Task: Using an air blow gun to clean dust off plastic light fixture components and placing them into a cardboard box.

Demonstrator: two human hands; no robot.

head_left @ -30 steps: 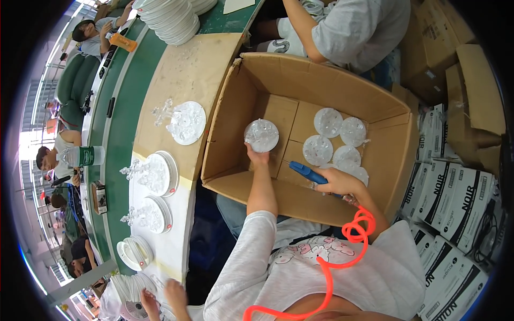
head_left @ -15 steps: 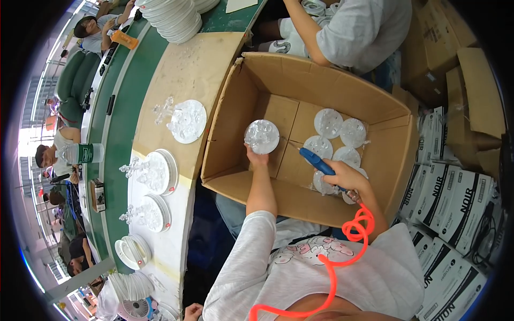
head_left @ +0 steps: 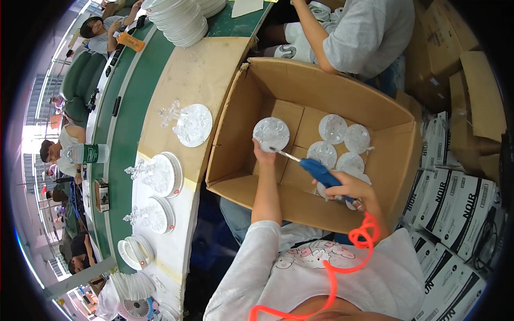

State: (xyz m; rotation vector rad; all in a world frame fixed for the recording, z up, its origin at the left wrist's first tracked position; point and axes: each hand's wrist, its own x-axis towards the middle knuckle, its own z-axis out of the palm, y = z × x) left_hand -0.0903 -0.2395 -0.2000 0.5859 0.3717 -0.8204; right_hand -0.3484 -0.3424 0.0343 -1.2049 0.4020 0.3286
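Observation:
My left hand [head_left: 264, 155] grips a clear, round, domed piece [head_left: 271, 134] by its near edge, holding it up over the left part of an open cardboard box [head_left: 313, 80]. In my right hand [head_left: 350, 187] is a blue air blow gun [head_left: 317, 170], my fingers wrapped round its body. The gun's thin nozzle points left at the near edge of the piece, close to my left fingers; whether it touches cannot be told. A coiled orange-red hose [head_left: 333, 289] runs from the gun across my shirt. Several similar clear round pieces [head_left: 333, 129] lie in the right part of the box.
On the bench [head_left: 187, 64] to the left stand white discs bearing clear parts [head_left: 193, 125], with stacked white plates [head_left: 179, 24] farther off. Another person [head_left: 364, 37] sits beyond the box. Printed cartons [head_left: 455, 206] are piled at right. A bottle [head_left: 85, 153] stands far left.
The blow gun has come left and slightly down, its nozzle now at the edge of the held piece. My left hand still holds that piece, now tilted a little differently. The whole view has shifted slightly.

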